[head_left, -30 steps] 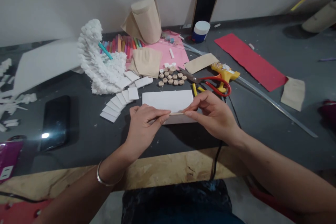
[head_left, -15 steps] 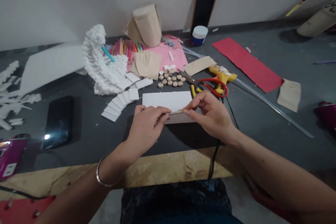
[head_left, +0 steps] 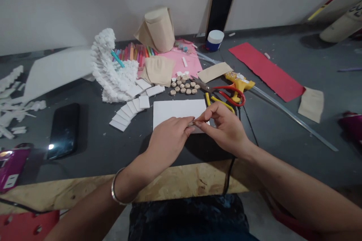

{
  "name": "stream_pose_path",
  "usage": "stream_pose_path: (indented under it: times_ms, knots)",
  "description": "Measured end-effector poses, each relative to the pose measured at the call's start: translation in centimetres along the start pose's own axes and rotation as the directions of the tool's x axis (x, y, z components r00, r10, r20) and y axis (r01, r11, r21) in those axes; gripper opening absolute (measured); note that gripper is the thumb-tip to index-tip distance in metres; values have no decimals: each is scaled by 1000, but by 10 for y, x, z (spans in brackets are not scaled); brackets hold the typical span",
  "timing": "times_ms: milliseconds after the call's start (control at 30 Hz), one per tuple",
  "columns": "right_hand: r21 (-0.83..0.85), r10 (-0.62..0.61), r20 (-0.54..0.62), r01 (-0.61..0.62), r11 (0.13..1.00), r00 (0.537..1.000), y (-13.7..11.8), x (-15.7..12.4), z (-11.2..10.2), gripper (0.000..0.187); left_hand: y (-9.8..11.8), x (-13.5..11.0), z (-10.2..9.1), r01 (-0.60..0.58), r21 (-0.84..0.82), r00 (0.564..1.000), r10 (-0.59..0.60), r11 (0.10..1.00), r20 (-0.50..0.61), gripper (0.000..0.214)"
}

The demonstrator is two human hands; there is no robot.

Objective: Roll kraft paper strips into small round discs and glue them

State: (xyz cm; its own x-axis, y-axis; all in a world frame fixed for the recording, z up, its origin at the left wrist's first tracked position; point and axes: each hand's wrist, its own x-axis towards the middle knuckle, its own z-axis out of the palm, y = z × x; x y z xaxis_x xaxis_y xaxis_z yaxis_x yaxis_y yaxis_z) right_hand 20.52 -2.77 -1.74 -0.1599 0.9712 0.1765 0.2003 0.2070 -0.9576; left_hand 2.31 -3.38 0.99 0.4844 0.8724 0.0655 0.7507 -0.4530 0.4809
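My left hand [head_left: 169, 140] and my right hand [head_left: 223, 127] meet over the near edge of a white rectangular board [head_left: 174, 110] lying on the dark table. Both hands pinch a thin wooden stick [head_left: 192, 122] between fingertips; only a short bit of it shows between them. The fingers of both hands are closed on it. A metal bangle [head_left: 115, 192] sits on my left wrist.
Beyond the board lie small wooden discs [head_left: 184, 85], red-handled scissors [head_left: 226, 92], a yellow glue gun [head_left: 240, 80] and a fan of white squares [head_left: 128, 111]. A black phone [head_left: 63, 130] lies left, a white foam model [head_left: 111, 69] behind, red paper [head_left: 267, 70] right.
My hands have come closer together, so less of the stick shows between them. The left hand moved right toward the right hand; the view tilted slightly.
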Motion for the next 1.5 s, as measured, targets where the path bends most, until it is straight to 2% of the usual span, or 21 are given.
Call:
stream_pose_path:
  times_ms: [167,400,533,633,767,1067,1200,1367,1500]
  knots:
    - [-60,-29,5,30,998,1000,1,-1,-1,21,3,2,-2,61,-238,998,-67,969,-16,19]
    - [-228,-132,16,132,965,991,-2,0,-3,13,-3,-4,0,75,-311,981,-126,947,-146,13]
    - [-274,-122,56,133,952,991,-1,2,-6,17,-6,-6,1,43,-367,969,-128,929,-211,13]
    - [-286,-106,67,120,951,992,-1,3,-7,12,-6,-7,1,30,-364,964,-124,931,-237,13]
    - [-285,-95,84,116,951,992,-4,2,-7,3,-7,-7,3,45,-403,959,-152,914,-237,12]
    - [-268,-102,102,126,955,990,-10,0,-7,5,-3,-7,5,76,-597,949,-243,799,-203,6]
    - [-310,-219,12,212,927,976,-11,-2,-6,8,-1,-7,4,50,-564,934,-238,824,-266,5]
    - [-377,-414,80,412,830,907,-13,-1,-5,4,0,-7,3,35,-533,923,-232,845,-308,6]
    - [-408,-429,54,412,815,902,-12,-1,-4,5,1,-7,5,8,-528,924,-209,850,-321,6]
